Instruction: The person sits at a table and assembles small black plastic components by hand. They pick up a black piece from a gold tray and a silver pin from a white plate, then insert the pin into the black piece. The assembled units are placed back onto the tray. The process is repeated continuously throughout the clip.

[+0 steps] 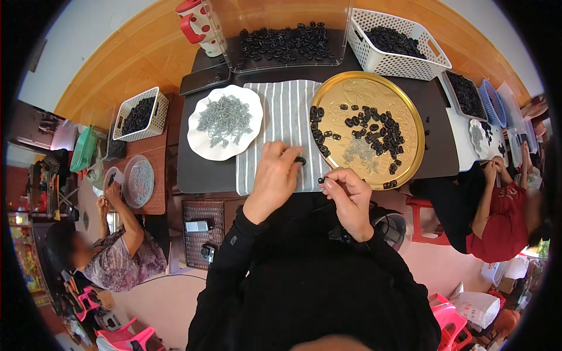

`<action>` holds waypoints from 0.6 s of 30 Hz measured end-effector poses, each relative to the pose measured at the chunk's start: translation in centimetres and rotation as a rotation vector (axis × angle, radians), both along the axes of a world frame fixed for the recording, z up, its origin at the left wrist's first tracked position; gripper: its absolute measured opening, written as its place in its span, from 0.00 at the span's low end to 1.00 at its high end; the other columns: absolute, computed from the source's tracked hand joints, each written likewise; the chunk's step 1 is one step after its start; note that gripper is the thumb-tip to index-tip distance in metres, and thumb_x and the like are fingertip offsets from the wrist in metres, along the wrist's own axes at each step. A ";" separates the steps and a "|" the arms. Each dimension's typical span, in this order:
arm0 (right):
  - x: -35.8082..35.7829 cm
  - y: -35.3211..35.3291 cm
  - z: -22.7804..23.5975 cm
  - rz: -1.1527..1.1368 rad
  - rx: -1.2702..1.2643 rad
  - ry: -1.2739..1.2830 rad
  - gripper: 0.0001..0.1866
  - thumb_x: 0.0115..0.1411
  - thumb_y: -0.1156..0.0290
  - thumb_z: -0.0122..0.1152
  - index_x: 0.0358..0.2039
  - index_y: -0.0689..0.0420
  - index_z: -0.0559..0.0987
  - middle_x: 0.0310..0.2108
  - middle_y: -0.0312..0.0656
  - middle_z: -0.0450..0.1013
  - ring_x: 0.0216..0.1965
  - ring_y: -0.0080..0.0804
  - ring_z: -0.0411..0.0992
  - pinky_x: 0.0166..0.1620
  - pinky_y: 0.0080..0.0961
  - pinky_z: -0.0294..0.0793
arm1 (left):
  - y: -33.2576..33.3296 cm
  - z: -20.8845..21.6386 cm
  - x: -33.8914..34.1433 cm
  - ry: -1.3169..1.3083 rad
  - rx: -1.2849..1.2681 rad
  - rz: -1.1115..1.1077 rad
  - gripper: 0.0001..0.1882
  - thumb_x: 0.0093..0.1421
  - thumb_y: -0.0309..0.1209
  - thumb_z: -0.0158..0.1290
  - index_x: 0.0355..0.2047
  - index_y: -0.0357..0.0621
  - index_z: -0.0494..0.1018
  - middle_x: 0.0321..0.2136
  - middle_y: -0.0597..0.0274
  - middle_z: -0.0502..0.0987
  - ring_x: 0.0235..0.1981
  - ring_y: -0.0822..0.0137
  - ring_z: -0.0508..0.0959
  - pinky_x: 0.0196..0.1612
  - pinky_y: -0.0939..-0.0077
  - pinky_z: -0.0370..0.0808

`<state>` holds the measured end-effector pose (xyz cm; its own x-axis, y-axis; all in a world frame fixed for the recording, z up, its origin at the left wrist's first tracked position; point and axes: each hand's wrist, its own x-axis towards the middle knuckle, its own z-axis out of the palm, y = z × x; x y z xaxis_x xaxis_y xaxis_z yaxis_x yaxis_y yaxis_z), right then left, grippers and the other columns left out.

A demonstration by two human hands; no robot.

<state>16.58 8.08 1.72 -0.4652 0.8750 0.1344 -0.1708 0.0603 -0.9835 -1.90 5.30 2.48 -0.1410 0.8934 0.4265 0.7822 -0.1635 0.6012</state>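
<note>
Right hand (351,202) pinches small black plastic piece (321,180); loose pinch could drop it off worktop (202,175). Left hand (275,172): can't tell grip.

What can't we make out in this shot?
All in the head view:
Black piece at left hand: whether gripped, hand hides contact.
Small black part in right hand: exact shape, too small.
Grey pieces on white plate: count, too small, overlapping.
Dark bin: left side, behind right sleeve.
</note>
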 end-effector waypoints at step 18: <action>-1.0 -0.3 0.8 0.045 -0.096 0.046 0.03 0.63 0.77 0.56 0.33 0.63 0.75 0.28 0.34 0.74 0.28 0.14 0.69 0.33 0.13 0.69 | -1.0 -0.8 -1.0 -1.525 -0.158 -0.174 0.13 0.63 0.20 0.51 0.48 0.34 0.75 0.31 0.59 0.80 0.31 0.76 0.77 0.34 0.85 0.71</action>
